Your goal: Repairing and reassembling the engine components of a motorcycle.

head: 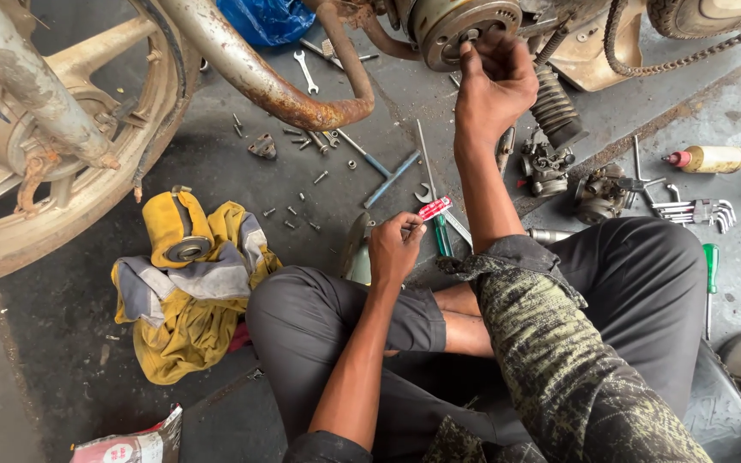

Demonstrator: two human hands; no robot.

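Note:
I sit cross-legged on a workshop floor under a motorcycle. My right hand (495,81) reaches up, its fingertips pressed into the centre of a round metal engine hub (452,21). My left hand (394,247) rests near my knee and pinches a small red and white tube (435,208). A green-handled screwdriver (442,233) lies on the floor just beyond that hand.
A rusty exhaust pipe (276,86) curves overhead beside a spoked wheel (53,137). Yellow and grey cloth (186,300) holds a bearing part. Bolts, spanners (306,70), a T-handle wrench (392,178), a carburettor (546,163), hex keys (701,210), a drive chain (662,60) and a small bottle (709,159) lie around.

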